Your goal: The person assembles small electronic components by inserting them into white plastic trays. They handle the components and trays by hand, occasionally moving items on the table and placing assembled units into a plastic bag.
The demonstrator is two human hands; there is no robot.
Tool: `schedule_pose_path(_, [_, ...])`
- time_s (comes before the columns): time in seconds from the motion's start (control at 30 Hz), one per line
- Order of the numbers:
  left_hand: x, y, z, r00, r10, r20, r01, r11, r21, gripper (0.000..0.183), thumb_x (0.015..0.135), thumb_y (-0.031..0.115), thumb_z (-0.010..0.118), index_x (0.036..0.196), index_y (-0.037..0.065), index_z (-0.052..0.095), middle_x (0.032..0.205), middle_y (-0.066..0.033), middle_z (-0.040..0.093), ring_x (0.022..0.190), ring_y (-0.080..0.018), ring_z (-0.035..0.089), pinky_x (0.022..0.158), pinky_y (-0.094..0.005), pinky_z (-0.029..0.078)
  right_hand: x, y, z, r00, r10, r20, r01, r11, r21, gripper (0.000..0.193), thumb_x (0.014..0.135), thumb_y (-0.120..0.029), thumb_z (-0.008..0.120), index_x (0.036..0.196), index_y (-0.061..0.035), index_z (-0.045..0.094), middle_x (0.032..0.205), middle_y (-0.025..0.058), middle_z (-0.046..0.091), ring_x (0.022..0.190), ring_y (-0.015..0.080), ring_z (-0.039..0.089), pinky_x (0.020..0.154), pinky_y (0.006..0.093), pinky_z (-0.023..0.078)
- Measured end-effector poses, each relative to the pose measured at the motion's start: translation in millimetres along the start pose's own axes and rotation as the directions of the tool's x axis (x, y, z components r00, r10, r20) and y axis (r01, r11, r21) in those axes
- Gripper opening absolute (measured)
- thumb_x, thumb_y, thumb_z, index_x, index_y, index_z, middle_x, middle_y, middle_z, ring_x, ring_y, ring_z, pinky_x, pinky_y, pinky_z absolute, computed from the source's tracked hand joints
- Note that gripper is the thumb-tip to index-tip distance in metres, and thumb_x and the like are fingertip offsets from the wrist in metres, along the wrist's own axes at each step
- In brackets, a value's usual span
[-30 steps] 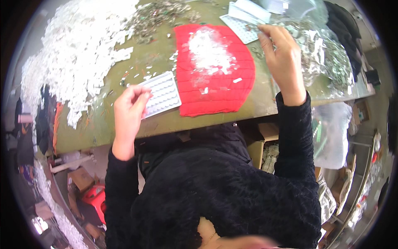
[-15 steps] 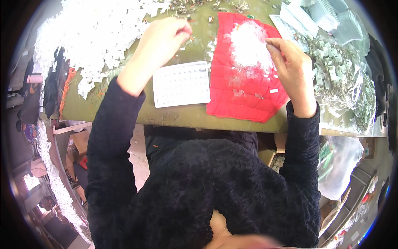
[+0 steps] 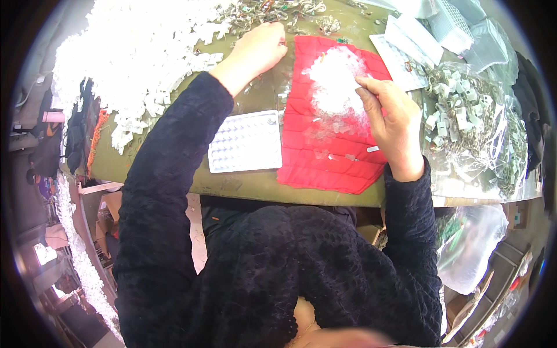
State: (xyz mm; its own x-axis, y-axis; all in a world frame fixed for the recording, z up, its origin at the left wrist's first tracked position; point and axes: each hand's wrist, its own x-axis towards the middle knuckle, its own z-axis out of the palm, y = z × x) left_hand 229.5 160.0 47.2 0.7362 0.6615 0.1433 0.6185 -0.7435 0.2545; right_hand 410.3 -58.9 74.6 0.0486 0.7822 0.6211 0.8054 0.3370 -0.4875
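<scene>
My left hand (image 3: 255,53) reaches to the far side of the table, its fingers curled together beside a heap of small parts with wires (image 3: 301,8). Whatever those fingers hold is hidden. Over the right side of a red quilted cloth (image 3: 325,169), my right hand (image 3: 395,119) has thumb and forefinger pinched together. Nothing I can name shows at their tips. A pile of small, clear-white pieces (image 3: 337,81) lies on the cloth, left of the right hand. Between my arms sits a white tray with rows of small pockets (image 3: 245,142), just left of the cloth.
A large heap of white plastic pieces (image 3: 133,52) covers the far left of the table. On the right are clear plastic trays (image 3: 455,29) and a clear bag of wired pale-green parts (image 3: 464,116). The table's near edge (image 3: 325,199) runs in front of my body.
My left hand has moved farther away and to the right, toward the wired parts. The right hand stays pinched over the cloth. The whole view has shifted a little.
</scene>
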Motion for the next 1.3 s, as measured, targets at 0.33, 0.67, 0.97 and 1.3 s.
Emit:
schedule_pose_path(0.33, [-76.3, 49.5, -59.6, 0.963, -0.236, 0.132, 0.254, 0.621, -0.742, 0.02, 0.09, 0.009, 0.06, 0.109, 0.003, 0.063, 0.084, -0.0036, 0.063, 0.061, -0.0081, 0.059, 0.05, -0.0216, 0.047, -4.0, -21.5, 12.4, 0.949, -0.305, -0.086, 0.312, 0.946, 0.089, 0.049, 0.071, 0.004, 0.071, 0.119, -0.0032, 0.061, 0.108, 0.0114, 0.065, 0.103, 0.0314, 0.062, 0.088, 0.0404, 0.05])
schedule_pose_path(0.67, [-122.6, 118.5, -60.0, 0.965, -0.119, 0.235, 0.259, 0.259, -0.93, 0.022, 0.092, -0.003, 0.056, 0.113, -0.003, 0.061, 0.096, -0.0098, 0.07, 0.079, -0.0167, 0.07, 0.066, -0.0256, 0.055, -15.7, -35.8, 21.6, 0.961, -0.267, -0.075, 0.275, 0.951, 0.138, 0.047, 0.078, -0.003, 0.072, 0.122, -0.0025, 0.057, 0.088, 0.0123, 0.064, 0.081, 0.0297, 0.064, 0.068, 0.0398, 0.051])
schedule_pose_path(0.97, [-147.5, 114.7, -67.9, 0.968, -0.112, 0.224, 0.249, 0.522, -0.816, 0.019, 0.092, 0.001, 0.06, 0.111, -0.003, 0.064, 0.092, -0.0091, 0.071, 0.079, -0.0138, 0.07, 0.068, -0.0259, 0.056, -26.4, -41.2, 18.6, 0.966, -0.243, 0.084, 0.222, 0.953, 0.206, 0.026, 0.08, -0.003, 0.074, 0.101, -0.0037, 0.061, 0.077, 0.0095, 0.065, 0.067, 0.0272, 0.066, 0.056, 0.0354, 0.051])
schedule_pose_path(1.3, [-141.9, 98.7, -74.3, 0.907, -0.026, 0.42, 0.395, 0.398, -0.828, 0.013, 0.09, 0.002, 0.061, 0.102, -0.002, 0.063, 0.085, -0.0097, 0.07, 0.073, -0.0157, 0.07, 0.064, -0.0251, 0.055, -27.2, -44.6, 14.7, 0.97, -0.209, 0.121, 0.172, 0.95, 0.26, 0.029, 0.075, -0.007, 0.08, 0.097, -0.0043, 0.062, 0.079, 0.0099, 0.067, 0.066, 0.0253, 0.067, 0.057, 0.0333, 0.053])
